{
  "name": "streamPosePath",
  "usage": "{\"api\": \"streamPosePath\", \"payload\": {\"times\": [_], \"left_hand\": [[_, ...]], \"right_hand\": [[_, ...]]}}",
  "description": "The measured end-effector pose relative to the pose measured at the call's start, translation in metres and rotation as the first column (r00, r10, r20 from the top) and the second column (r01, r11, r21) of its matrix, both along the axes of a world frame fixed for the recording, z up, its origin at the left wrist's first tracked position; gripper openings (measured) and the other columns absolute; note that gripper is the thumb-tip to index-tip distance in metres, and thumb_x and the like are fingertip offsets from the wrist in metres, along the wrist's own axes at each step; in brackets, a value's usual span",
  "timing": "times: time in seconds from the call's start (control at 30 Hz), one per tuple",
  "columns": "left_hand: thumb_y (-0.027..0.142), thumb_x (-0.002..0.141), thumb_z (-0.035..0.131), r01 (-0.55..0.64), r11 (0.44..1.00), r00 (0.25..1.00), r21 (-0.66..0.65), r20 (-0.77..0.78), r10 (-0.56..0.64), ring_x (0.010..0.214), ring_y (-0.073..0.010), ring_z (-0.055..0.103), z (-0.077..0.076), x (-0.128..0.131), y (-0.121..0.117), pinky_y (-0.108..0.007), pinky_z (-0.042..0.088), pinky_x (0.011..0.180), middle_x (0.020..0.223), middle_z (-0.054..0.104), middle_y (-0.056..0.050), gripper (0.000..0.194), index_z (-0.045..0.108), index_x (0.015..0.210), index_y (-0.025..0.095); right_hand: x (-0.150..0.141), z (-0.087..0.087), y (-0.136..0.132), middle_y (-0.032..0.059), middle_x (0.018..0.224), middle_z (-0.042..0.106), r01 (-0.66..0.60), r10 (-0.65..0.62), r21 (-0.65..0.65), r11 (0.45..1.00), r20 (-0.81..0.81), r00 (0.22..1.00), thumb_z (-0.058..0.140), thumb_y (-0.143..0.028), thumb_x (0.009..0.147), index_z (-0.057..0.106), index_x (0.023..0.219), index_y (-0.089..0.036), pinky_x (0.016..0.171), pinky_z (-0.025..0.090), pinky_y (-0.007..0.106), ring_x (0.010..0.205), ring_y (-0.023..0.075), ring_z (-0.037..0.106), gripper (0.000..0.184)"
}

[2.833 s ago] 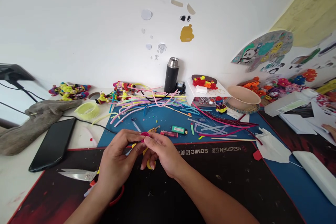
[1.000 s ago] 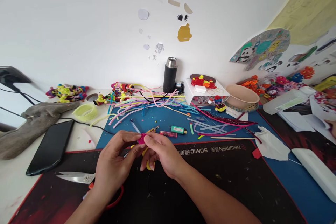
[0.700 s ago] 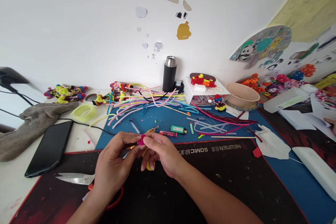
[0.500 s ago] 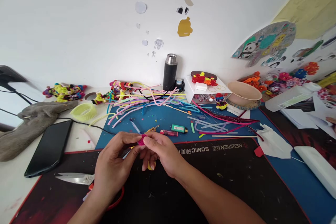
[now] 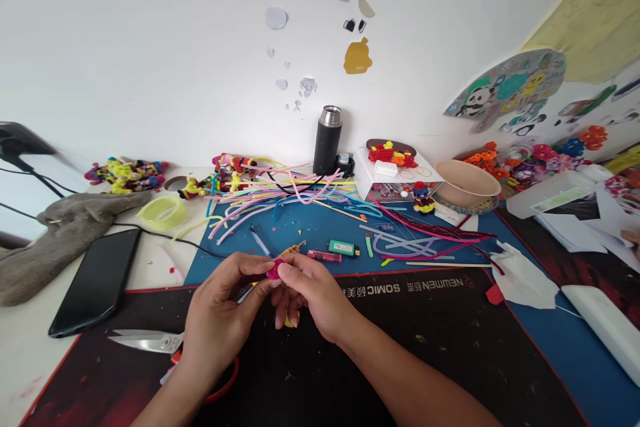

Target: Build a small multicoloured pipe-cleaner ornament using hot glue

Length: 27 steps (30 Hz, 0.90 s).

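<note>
Between my two hands is a small magenta pipe-cleaner piece [image 5: 275,270], rounded and apparently coiled, held above the black mat. My left hand [image 5: 223,310] pinches its left side between thumb and fingertips. From the other side my right hand [image 5: 317,293] grips it with thumb and index finger, the other fingers curled below. A yellow thing [image 5: 291,318] shows beneath the right fingers; whether they touch it I cannot tell. Scissors [image 5: 150,340] with red handles lie partly hidden behind my left wrist. A pointed tool tip [image 5: 299,246] sticks out just beyond my hands.
Loose pipe cleaners [image 5: 300,190] lie across the blue mat [image 5: 310,223]. A red lighter [image 5: 325,256], a green lighter-sized stick [image 5: 344,248] and a pen [image 5: 260,241] are near my hands. A black flask [image 5: 328,143] stands behind. A phone [image 5: 95,280] lies left, a bowl [image 5: 467,183] right.
Both hands keep hold of the magenta piece, which has turned slightly between the fingertips. The whole view shifts a little with the head; nothing else has visibly moved on the table.
</note>
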<state>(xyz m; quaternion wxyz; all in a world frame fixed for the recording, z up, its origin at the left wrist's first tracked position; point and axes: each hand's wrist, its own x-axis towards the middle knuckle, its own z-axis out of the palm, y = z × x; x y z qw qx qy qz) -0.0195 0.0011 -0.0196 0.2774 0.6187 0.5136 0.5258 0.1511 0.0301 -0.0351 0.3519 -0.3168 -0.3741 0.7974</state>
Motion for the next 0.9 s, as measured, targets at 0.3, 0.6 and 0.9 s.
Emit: {"api": "streamPosePath", "payload": {"times": [0.3, 0.6, 0.9], "left_hand": [[0.027, 0.091, 0.082, 0.003, 1.000, 1.000, -0.006, 0.013, -0.003, 0.084, -0.0210, 0.082, 0.0000, -0.0006, 0.0030, -0.028, 0.068, 0.077, 0.090, 0.083, -0.001, 0.002, 0.081, 0.092, 0.027], [0.028, 0.091, 0.083, 0.014, 1.000, 1.000, -0.024, 0.021, -0.013, 0.084, -0.0210, 0.082, -0.0012, -0.0018, 0.0039, -0.028, 0.068, 0.077, 0.090, 0.084, -0.001, 0.002, 0.081, 0.091, 0.028], [0.033, 0.089, 0.082, 0.007, 0.998, 1.000, -0.057, 0.014, -0.006, 0.083, -0.0231, 0.082, 0.0021, -0.0006, 0.0047, -0.032, 0.069, 0.077, 0.089, 0.084, -0.004, 0.008, 0.081, 0.088, 0.026]], "right_hand": [[0.0006, -0.0014, 0.0007, -0.0019, 0.072, 0.071, 0.001, -0.001, -0.001, 1.000, 0.019, 1.000, 0.082, -0.077, 0.083, 0.063, 0.104, -0.019, 0.039, 0.039, 0.019, 0.048, 0.0137, 0.068, 0.065], [0.0007, -0.0035, 0.0014, -0.0016, 0.072, 0.070, -0.002, 0.002, 0.002, 1.000, 0.026, 1.000, 0.081, -0.077, 0.085, 0.062, 0.104, -0.019, 0.039, 0.039, 0.019, 0.048, 0.0139, 0.068, 0.064], [0.0003, -0.0023, 0.0008, -0.0025, 0.071, 0.069, 0.002, -0.002, 0.000, 1.000, 0.032, 0.999, 0.081, -0.079, 0.082, 0.062, 0.102, -0.019, 0.039, 0.039, 0.019, 0.047, 0.0137, 0.068, 0.066]]}}
